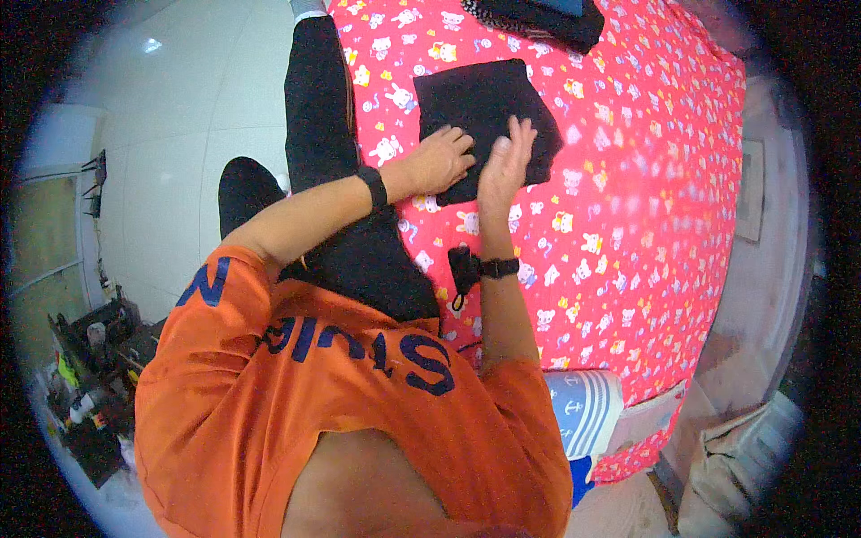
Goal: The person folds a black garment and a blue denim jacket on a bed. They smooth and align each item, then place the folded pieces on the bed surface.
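A folded black cloth garment [471, 94] lies before me on a pink bedspread [639, 269] printed with cartoon animals. My left hand [444, 160] reaches in from the left and rests on the garment's near left part with bent fingers; whether they pinch the fabric is hidden. Over its near right part is my right hand [506, 161], fingers stretched forward, thumb side towards the left hand, nothing held in it. Both wrists wear black bands. Beside the right one sits a small black item [463, 269] with a cord loop.
More dark folded cloth [545, 23] lies at the bed's far end. A blue anchor-print cloth [582, 410] is by my right elbow. My black-trousered leg [319, 101] stretches along the bed's left edge. Pale tiled floor [181, 134] and clutter [94, 383] lie to the left.
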Demonstrator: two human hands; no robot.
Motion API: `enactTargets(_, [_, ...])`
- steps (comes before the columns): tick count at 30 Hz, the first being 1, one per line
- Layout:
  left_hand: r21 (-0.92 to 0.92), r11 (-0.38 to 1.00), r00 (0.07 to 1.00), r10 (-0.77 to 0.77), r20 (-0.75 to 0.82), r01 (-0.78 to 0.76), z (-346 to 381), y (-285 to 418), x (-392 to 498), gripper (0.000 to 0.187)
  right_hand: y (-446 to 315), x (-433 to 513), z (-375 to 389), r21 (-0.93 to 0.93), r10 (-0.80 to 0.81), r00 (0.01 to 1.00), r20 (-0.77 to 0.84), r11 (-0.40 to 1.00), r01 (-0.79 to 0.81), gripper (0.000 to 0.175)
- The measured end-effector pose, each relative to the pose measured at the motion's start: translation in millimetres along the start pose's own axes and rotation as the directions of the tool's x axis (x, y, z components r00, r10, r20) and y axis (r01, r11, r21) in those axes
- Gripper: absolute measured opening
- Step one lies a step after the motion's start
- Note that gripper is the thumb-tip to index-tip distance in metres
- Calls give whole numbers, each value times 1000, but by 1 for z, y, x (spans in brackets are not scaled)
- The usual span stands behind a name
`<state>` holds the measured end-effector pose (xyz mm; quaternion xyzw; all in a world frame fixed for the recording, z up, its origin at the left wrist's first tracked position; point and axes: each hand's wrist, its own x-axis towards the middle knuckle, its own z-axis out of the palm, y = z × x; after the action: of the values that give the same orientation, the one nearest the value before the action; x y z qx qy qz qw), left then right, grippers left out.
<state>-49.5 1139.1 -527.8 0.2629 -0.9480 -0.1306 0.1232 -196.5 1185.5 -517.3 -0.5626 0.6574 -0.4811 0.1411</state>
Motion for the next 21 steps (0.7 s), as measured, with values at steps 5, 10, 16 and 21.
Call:
enactTargets(5, [166, 986, 977, -48, 208, 12, 14, 3, -4, 70, 40, 46, 40, -535, 104, 961, 255, 844, 51, 59])
enactTargets(10, [111, 993, 975, -63, 212, 40, 19, 1, 0, 75, 60, 68, 44, -625, 31, 973, 230, 771, 123, 63])
enactTargets(16, [-57, 995, 906, -50, 421, 81, -8, 4, -13, 81, 54, 41, 11, -640, 84, 995, -56, 762, -101, 85])
enactTargets(21, [-540, 802, 915, -20, 403, 255, -39, -20, -28, 64, 70, -34, -14, 287, 609, 674, -418, 792, -538, 92])
